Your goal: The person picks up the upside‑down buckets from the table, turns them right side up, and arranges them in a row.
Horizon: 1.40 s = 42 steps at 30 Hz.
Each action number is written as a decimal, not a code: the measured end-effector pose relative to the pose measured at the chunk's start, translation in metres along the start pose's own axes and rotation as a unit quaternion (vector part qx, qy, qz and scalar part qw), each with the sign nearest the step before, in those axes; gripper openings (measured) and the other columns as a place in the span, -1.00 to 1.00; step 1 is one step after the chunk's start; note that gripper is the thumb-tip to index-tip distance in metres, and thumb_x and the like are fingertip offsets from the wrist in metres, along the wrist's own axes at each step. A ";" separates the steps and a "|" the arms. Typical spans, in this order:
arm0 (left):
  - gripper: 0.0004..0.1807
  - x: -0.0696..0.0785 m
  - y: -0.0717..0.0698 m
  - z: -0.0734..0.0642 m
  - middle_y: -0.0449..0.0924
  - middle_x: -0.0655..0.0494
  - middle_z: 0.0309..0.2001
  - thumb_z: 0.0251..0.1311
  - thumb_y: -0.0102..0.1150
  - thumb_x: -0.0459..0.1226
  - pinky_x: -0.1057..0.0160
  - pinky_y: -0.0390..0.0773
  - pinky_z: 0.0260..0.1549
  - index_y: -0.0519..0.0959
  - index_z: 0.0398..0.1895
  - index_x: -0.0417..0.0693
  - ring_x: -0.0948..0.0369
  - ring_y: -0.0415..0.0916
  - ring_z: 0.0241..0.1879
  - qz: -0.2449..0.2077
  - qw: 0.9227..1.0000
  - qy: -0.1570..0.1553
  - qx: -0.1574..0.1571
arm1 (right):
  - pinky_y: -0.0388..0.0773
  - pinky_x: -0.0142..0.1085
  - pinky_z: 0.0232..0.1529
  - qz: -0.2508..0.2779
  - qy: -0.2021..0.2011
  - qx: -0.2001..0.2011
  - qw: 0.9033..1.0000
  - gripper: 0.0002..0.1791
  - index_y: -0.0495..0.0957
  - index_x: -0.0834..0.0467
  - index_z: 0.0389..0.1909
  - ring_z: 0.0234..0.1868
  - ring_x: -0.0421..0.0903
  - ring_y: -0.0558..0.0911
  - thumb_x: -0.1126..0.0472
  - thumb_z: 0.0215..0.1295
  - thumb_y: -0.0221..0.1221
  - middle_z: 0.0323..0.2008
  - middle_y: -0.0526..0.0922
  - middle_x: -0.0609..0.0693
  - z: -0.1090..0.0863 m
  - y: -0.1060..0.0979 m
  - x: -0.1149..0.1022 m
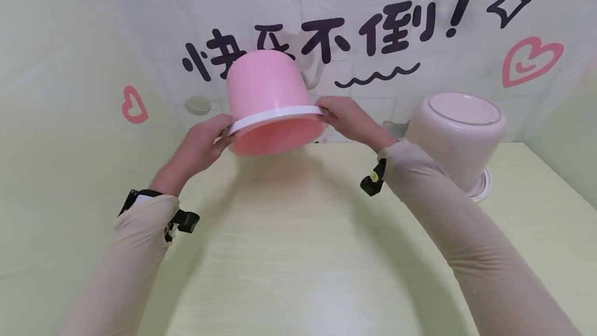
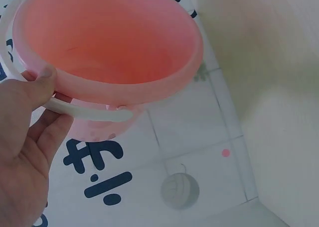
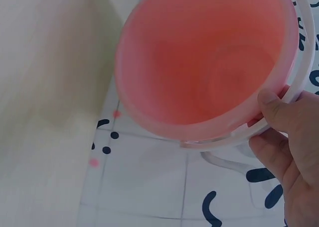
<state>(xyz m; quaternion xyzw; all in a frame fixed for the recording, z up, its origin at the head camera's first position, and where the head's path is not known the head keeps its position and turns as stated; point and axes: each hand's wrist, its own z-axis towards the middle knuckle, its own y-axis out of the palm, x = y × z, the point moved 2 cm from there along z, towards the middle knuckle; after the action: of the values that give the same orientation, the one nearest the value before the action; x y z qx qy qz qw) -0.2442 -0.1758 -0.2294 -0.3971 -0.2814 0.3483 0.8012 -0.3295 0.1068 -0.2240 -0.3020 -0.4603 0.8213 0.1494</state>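
Note:
A pink plastic bucket is held upside down above the table, its open mouth tilted toward me. Its white handle lies along the rim. My left hand pinches rim and handle at the bucket's left side; in the left wrist view the thumb presses on the rim's edge. On the opposite side my right hand grips the rim and handle the same way, its thumb on the rim. The pink inside shows nothing in it in the right wrist view.
A pale pink bucket stands upside down on the table at the right, its white handle at its base. The light wooden table spreads below my arms. Behind it hangs a white sheet with black lettering and pink hearts.

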 end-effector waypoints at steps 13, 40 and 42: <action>-0.80 -0.006 -0.018 0.028 0.47 -0.16 -0.21 0.16 0.07 -0.53 -0.02 0.53 -0.20 0.41 -0.14 -0.35 -0.06 0.49 -0.20 -0.137 0.989 -0.052 -0.004 | 0.44 -0.23 -0.10 -0.011 0.032 0.013 0.999 -0.84 0.52 0.23 -0.17 -0.19 -0.05 0.50 0.37 0.23 0.12 -0.23 0.59 0.05 0.018 -0.038 -0.004; -0.56 -0.064 0.001 0.081 0.56 0.09 -0.35 0.30 -0.01 -0.12 0.34 0.53 -0.34 0.45 0.06 -0.29 0.26 0.53 -0.40 -0.369 0.896 -0.233 -0.075 | 0.41 -0.43 -0.43 0.112 0.137 -0.041 0.983 -0.81 0.51 0.34 -0.22 -0.46 -0.14 0.42 0.27 0.32 0.04 -0.45 0.50 0.08 0.058 -0.059 0.033; -0.54 -0.069 0.003 0.086 0.56 0.10 -0.33 0.30 -0.02 -0.12 0.33 0.53 -0.24 0.43 0.09 -0.29 0.26 0.54 -0.37 -0.385 0.885 -0.248 -0.090 | 0.47 -0.41 -0.40 0.127 0.151 -0.055 0.979 -0.80 0.51 0.32 -0.19 -0.45 -0.15 0.46 0.24 0.33 0.05 -0.43 0.50 0.08 0.059 -0.061 0.036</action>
<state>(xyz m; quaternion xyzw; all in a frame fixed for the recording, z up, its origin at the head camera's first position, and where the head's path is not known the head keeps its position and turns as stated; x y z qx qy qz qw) -0.3487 -0.1907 -0.1986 -0.2287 -0.6314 0.0726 0.7374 -0.3971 0.1185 -0.1624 -0.4860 -0.4347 0.7523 0.0947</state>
